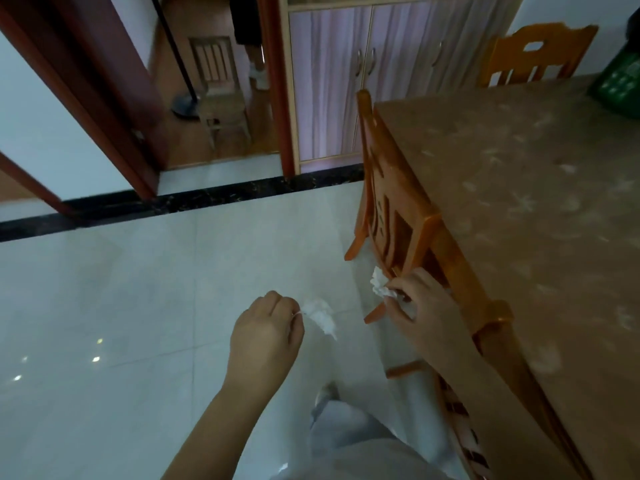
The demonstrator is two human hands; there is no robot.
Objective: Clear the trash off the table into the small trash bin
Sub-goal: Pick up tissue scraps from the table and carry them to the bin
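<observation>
Two hands [266, 327] [426, 306], two tissues [320, 315] [379, 284] (one each)

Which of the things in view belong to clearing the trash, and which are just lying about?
Job in hand:
- left hand, pinching a crumpled white tissue
- right hand, pinching a second tissue
- table
- no bin clearly shows

Just lying about:
- near chair, against the table
- far chair
- cabinet
- green item at the table's far corner, too blurred to identify
</observation>
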